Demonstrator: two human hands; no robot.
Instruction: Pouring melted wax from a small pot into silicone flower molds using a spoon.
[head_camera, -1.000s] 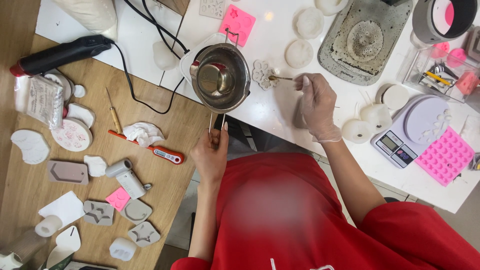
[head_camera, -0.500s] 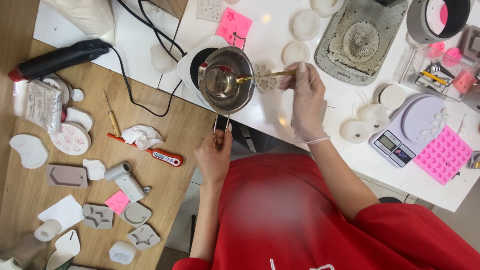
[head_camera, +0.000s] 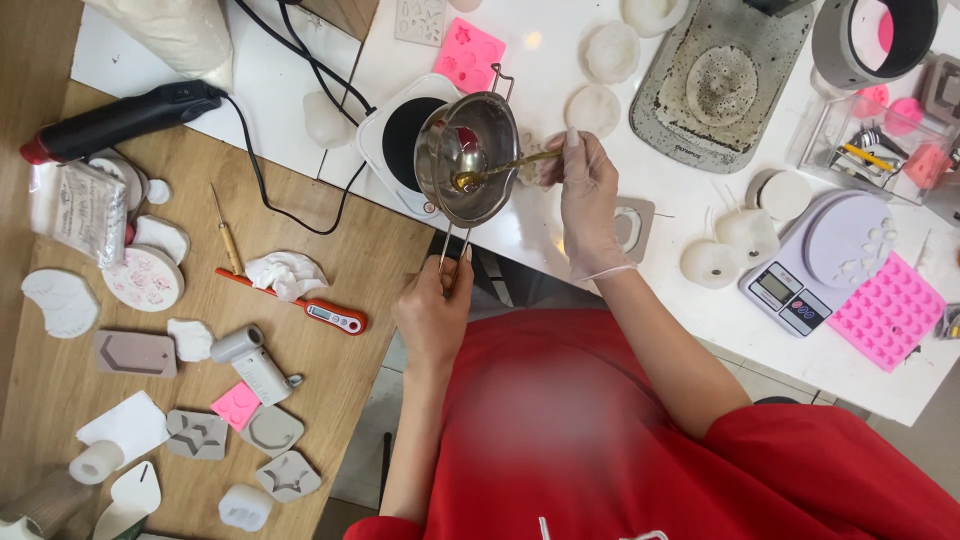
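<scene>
Lowered — spoon (head_camera: 505, 165) lies level, bowl leftward in pot (head_camera: 468, 158); both hands grasping.

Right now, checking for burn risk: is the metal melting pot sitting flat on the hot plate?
No, the left hand holds the metal melting pot by its handle, tilted beside the hot plate.

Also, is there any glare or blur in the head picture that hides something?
In the head view, light is even; the metal pot shows bright reflections, so its contents are hard to read. A small glare spot sits on the white table. A blurred patch covers the red shirt. Both the left hand and the gloved right hand are sharp.
</scene>
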